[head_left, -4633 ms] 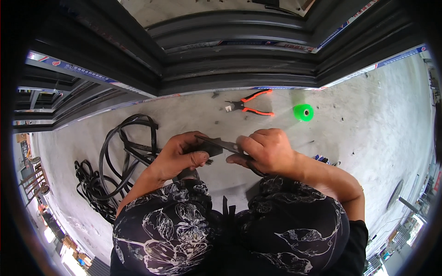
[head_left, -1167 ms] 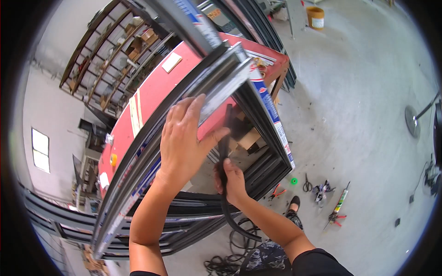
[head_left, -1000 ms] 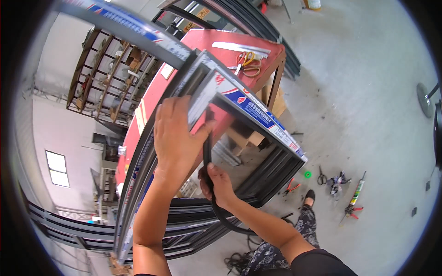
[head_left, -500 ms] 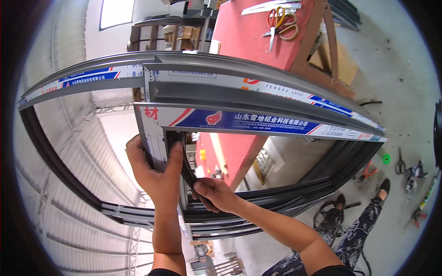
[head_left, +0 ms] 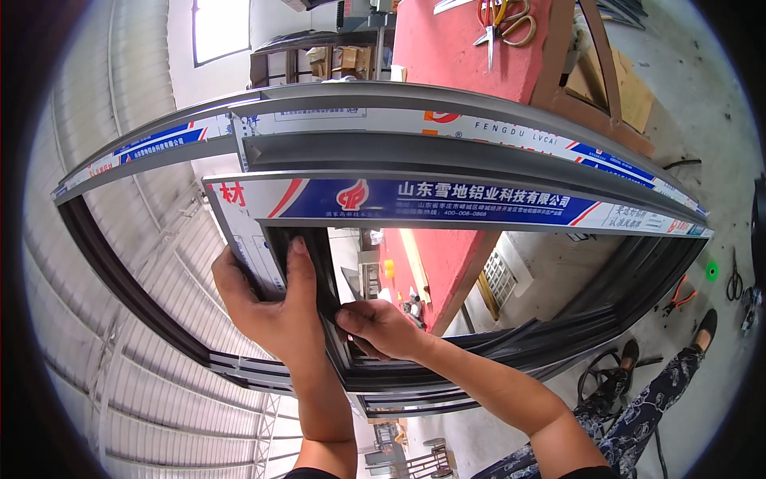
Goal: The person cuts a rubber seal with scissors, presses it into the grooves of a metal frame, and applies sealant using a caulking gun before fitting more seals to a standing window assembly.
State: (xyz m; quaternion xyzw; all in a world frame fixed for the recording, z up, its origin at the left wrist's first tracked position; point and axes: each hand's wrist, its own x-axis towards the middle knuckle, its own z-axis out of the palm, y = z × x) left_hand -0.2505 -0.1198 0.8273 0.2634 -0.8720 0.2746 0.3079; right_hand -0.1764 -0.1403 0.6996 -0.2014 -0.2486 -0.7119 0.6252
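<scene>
My left hand (head_left: pixel 275 311) wraps the near upright of the frame (head_left: pixel 415 152), thumb lying flat along its inner side, fingers bent round the outer edge. Just to its right, my right hand (head_left: pixel 379 329) is closed in a pinch on the black strip (head_left: pixel 322 275), which runs up beside my left thumb.

Above both hands, a film (head_left: pixel 479 198) spans the top bar: bold white characters on blue, a red emblem, smaller lines beneath, all crisp. Farther up, a second film (head_left: pixel 383 121) carries grey Latin capitals and orange marks, partly covered by a rail.

My left fingertips are hidden behind the upright, most right ones behind the strip. Its ends I cannot make out against the dark channel. High above my fingers, the scissors (head_left: pixel 491 49) are cut off at the top.
</scene>
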